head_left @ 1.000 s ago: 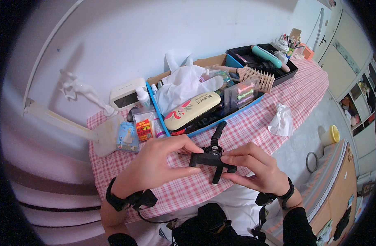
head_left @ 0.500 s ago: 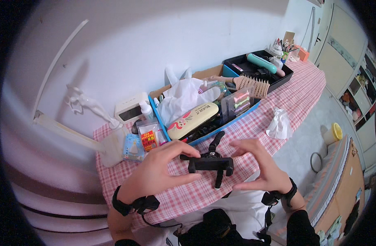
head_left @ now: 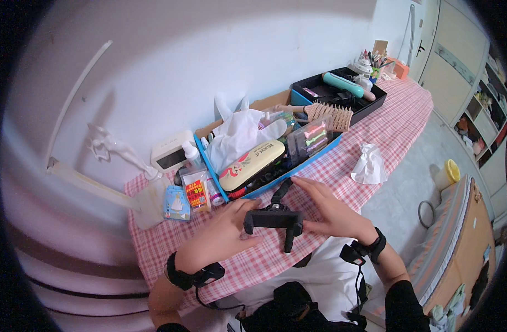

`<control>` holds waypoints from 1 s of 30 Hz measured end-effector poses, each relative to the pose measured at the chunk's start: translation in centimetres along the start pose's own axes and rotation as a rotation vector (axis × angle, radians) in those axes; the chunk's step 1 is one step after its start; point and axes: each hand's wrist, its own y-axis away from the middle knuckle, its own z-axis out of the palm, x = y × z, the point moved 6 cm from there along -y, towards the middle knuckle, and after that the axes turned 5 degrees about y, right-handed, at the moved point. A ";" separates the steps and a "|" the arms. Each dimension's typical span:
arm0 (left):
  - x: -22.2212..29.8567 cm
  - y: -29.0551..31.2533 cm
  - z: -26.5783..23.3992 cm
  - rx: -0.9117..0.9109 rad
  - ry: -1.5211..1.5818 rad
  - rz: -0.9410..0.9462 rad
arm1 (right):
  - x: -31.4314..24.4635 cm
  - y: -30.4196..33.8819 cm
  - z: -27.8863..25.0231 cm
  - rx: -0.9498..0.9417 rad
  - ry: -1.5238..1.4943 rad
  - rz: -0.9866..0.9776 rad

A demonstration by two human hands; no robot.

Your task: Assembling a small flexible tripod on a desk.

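A small matte-black holder with jointed legs [head_left: 273, 219] is on the pink-and-white checked cloth of the bench [head_left: 403, 124], near its front edge. Its wide, flat crossbar has a stubby hooked jaw at each end; one thick, ridged leg points toward a blue-edged cardboard box [head_left: 325, 149], another toward the person. The left hand [head_left: 217, 238] and right hand [head_left: 339, 217] curve apart on either side, thumbs parted from fingers; whether either touches it, I cannot tell
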 end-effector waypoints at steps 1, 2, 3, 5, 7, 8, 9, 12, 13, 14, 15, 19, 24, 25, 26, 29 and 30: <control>-0.3 -0.1 0.5 -0.044 0.039 -0.039 | 0.3 -0.1 0.2 -0.021 -0.044 -0.003; -0.6 -0.2 1.0 -0.088 0.079 -0.079 | 0.6 -0.2 0.2 -0.015 -0.043 -0.001; -0.7 -0.2 1.3 -0.091 0.075 -0.075 | 0.7 -0.3 0.3 -0.025 -0.078 -0.019; -0.7 0.0 1.5 -0.030 0.103 -0.060 | 0.6 -0.4 0.5 -0.037 -0.118 -0.040; -1.1 -0.2 1.9 -0.005 0.131 -0.043 | -0.2 -0.4 0.7 -0.078 -0.103 -0.084; -1.2 -0.3 2.0 0.020 0.162 -0.025 | -0.4 -0.4 0.6 -0.076 -0.104 -0.082; -1.3 -0.3 2.1 0.017 0.162 -0.025 | -0.6 -0.4 0.6 -0.077 -0.112 -0.075; -1.8 -0.4 2.2 0.031 0.076 -0.063 | -0.8 -0.5 0.7 -0.096 -0.112 -0.067; -1.9 -0.7 2.3 0.012 0.063 -0.009 | -0.6 -0.6 0.8 -0.118 -0.102 -0.062; -1.6 -0.9 2.3 -0.006 0.049 0.044 | -0.6 -0.8 1.0 -0.117 -0.103 -0.065; -1.2 -0.9 2.0 -0.005 0.046 0.043 | -0.7 -0.9 1.1 -0.094 -0.109 -0.097; 2.5 -0.7 0.7 0.016 -0.126 0.069 | -0.1 -1.0 1.4 -0.022 -0.156 -0.146; 2.8 0.0 1.2 0.049 -0.012 -0.018 | -0.8 -0.6 1.6 0.061 -0.346 -0.069; 3.0 -0.1 1.1 0.046 -0.011 -0.017 | -0.9 -0.6 2.2 0.003 -0.374 -0.053; 3.1 -0.2 0.9 0.051 0.066 -0.059 | -1.0 -0.5 2.8 -0.055 -0.403 -0.038; 2.4 -0.3 0.9 0.064 0.233 -0.086 | -1.8 -0.6 3.3 -0.083 -0.405 -0.020; 2.0 -0.3 1.0 0.072 0.326 -0.069 | -2.1 -0.6 3.1 -0.106 -0.461 0.034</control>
